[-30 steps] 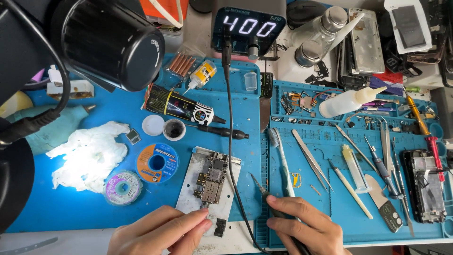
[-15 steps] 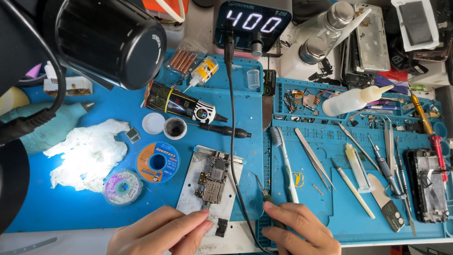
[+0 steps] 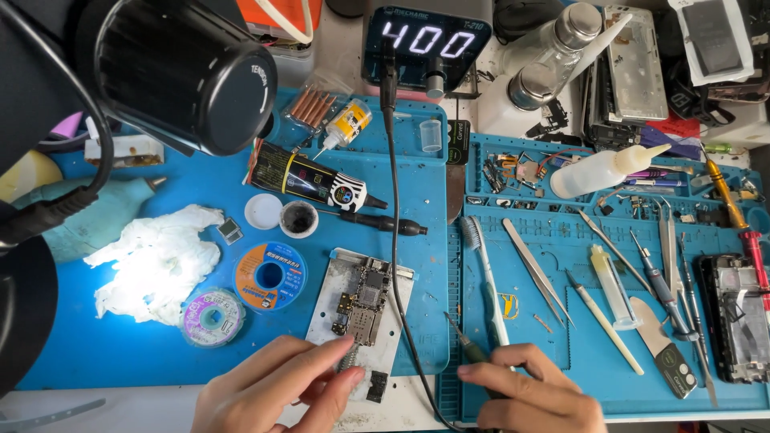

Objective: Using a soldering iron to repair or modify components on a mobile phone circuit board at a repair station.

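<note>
A small circuit board [image 3: 362,301] lies on a grey metal holder plate [image 3: 396,321] on the blue work mat [image 3: 104,345]. My left hand [image 3: 277,393] rests at the plate's near end, its fingertips touching the plate just below the board. My right hand [image 3: 525,397] is shut on a soldering iron [image 3: 469,346], whose thin tip points up and left, a little to the right of the plate. The iron's black cable [image 3: 395,208] runs across the plate up to the soldering station [image 3: 425,44] with its lit digits.
A black microscope barrel [image 3: 180,72] hangs over the top left. White tissue [image 3: 152,261], two solder reels [image 3: 270,277], a glue tube [image 3: 309,178] and small pots lie left of the plate. Tweezers [image 3: 536,271], a toothbrush [image 3: 485,277], screwdrivers, a squeeze bottle [image 3: 605,170] and an opened phone [image 3: 738,317] fill the right mat.
The view has shifted slightly. My right hand has moved a little left and up with the iron, its tip nearer the plate. My left hand stays at the plate's near end.
</note>
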